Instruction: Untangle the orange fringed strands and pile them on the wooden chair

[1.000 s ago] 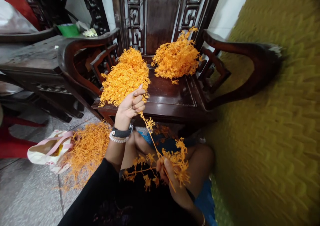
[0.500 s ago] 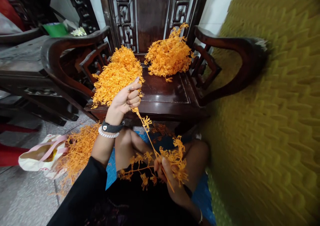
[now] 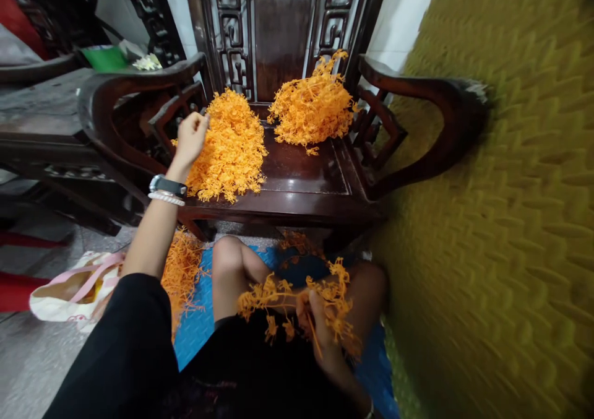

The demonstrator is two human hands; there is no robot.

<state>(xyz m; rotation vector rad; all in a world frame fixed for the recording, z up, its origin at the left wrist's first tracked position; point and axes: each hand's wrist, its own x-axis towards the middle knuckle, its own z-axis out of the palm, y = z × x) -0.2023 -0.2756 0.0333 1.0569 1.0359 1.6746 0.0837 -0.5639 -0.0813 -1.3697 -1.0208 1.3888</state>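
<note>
My left hand (image 3: 190, 137) reaches over the left pile of small orange plastic pieces (image 3: 232, 150) on the dark wooden chair seat (image 3: 301, 177); its fingers are curled at the pile's edge, and what they hold is hidden. My right hand (image 3: 318, 323) sits low over my lap, closed on a bunch of orange branched plastic sprues (image 3: 297, 298). A second, looser orange heap (image 3: 313, 106) lies at the back right of the seat.
More orange strands (image 3: 180, 270) lie on the floor by a cream bag with pink handles (image 3: 74, 286). A blue mat (image 3: 199, 326) is under my knees. A yellow-green textured surface (image 3: 501, 221) fills the right. Another dark wooden chair (image 3: 51, 116) stands left.
My left hand let go of the long orange stem it was pulling and moved up and left to the left pile on the seat. My right hand kept the bunch in my lap.
</note>
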